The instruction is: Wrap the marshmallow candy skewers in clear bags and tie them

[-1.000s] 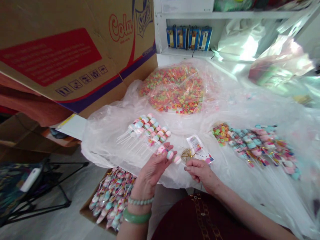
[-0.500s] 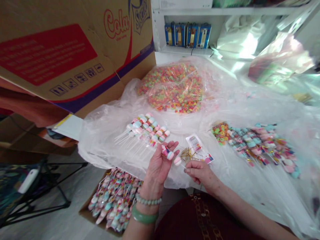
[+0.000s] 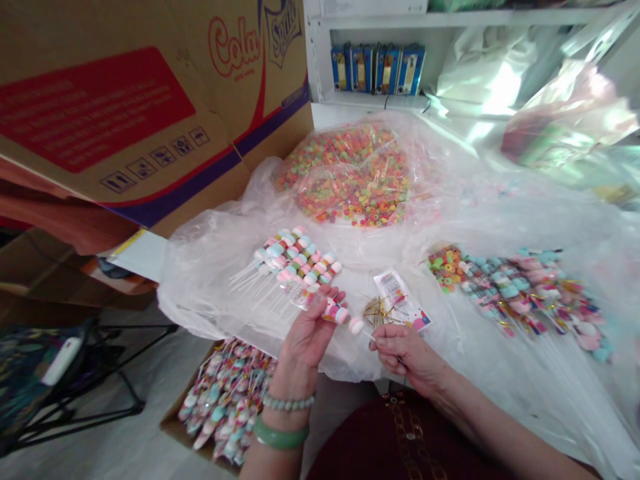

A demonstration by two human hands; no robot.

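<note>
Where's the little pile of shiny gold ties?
In the head view, the gold ties lie near the middle, slightly right, just beyond the fingers of the right hand and beside the white printed packet.

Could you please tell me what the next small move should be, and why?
Probably, the right hand should ease the stick it grips toward the left hand, because that hand holds what looks like a clear wrapper around the far end, and the pink-and-white marshmallow nearest the right hand appears outside it.
</note>
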